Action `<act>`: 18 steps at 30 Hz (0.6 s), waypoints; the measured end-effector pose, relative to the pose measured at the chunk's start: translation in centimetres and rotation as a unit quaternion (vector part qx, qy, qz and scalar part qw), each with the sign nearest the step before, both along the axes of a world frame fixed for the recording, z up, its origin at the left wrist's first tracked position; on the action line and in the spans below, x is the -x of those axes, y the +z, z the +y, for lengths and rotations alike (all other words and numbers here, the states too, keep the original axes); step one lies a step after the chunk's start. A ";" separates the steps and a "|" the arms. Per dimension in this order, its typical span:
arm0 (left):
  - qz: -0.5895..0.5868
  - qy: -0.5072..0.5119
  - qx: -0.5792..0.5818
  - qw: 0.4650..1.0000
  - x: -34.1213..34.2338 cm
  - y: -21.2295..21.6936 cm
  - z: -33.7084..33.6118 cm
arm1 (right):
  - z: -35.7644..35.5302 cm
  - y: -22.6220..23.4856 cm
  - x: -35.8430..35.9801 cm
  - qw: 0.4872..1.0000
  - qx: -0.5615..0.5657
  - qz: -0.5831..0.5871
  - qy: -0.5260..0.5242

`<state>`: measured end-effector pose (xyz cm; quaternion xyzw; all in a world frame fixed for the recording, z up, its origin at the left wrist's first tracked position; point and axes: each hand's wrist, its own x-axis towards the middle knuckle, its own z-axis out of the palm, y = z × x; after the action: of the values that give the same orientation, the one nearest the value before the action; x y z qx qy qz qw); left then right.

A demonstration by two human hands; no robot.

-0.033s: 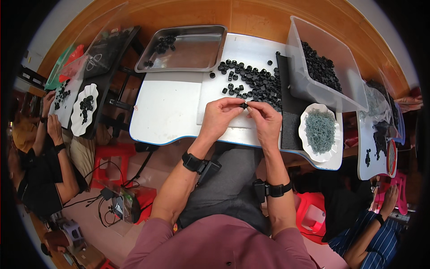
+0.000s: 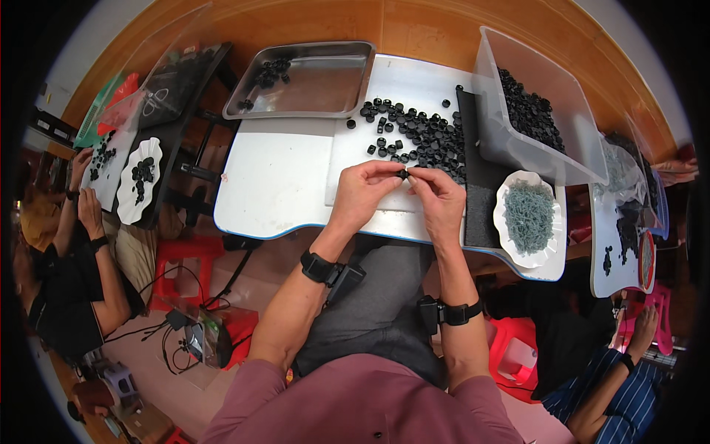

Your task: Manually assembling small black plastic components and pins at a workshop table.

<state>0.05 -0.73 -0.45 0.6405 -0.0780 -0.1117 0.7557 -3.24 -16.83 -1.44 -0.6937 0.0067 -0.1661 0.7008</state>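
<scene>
Both hands, left hand (image 2: pixel 366 194) and right hand (image 2: pixel 439 198), pinch 1 black cap (image 2: pixel 403 175) near the table edge (image 2: pixel 296 231).

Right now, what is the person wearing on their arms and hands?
Both hands, the left hand and the right hand, are bare, with no gloves. Each wrist has a black strap like a watch band, with a small black box clipped beside it. The sleeves are dusty pink and sit above the elbows.

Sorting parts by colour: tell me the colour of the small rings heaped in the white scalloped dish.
Pale grey-green small rings, clearest in the head view.
</scene>
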 end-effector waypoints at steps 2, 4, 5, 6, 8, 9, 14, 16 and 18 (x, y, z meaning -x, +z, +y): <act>-0.001 0.002 -0.005 1.000 -0.1 0.0 0.1 | 0.1 0.1 0.0 1.000 0.013 -0.003 -0.004; -0.001 0.004 -0.009 1.000 -0.1 -0.1 0.2 | 0.1 0.1 0.0 1.000 0.024 -0.005 -0.007; 0.002 0.003 -0.002 1.000 -0.1 -0.1 0.1 | 0.1 0.1 0.0 0.999 0.035 -0.008 -0.010; 0.004 0.003 0.005 1.000 -0.1 -0.1 0.0 | 0.1 0.1 0.0 0.999 0.035 -0.008 -0.011; 0.004 0.009 -0.005 1.000 0.0 -0.2 -0.2 | 0.3 0.1 -0.1 0.997 0.068 -0.027 -0.030; 0.004 0.016 -0.014 1.000 0.1 -0.2 -0.3 | 0.3 0.2 -0.1 0.997 0.068 -0.026 -0.030; -0.013 0.025 0.002 1.000 0.1 -0.6 -0.6 | 0.5 0.5 -0.1 0.988 0.138 -0.047 -0.048; -0.016 0.026 0.007 1.000 0.1 -0.7 -0.7 | 0.6 0.3 -0.2 0.984 0.158 -0.057 -0.053; -0.007 0.030 -0.013 0.999 0.1 -0.5 -0.7 | 0.7 0.4 -0.2 0.980 0.177 -0.066 -0.058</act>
<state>-0.07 -1.40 -0.99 0.6532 -0.0621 -0.0856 0.7497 -3.04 -16.14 -1.04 -0.7929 -0.0291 -0.2507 0.5547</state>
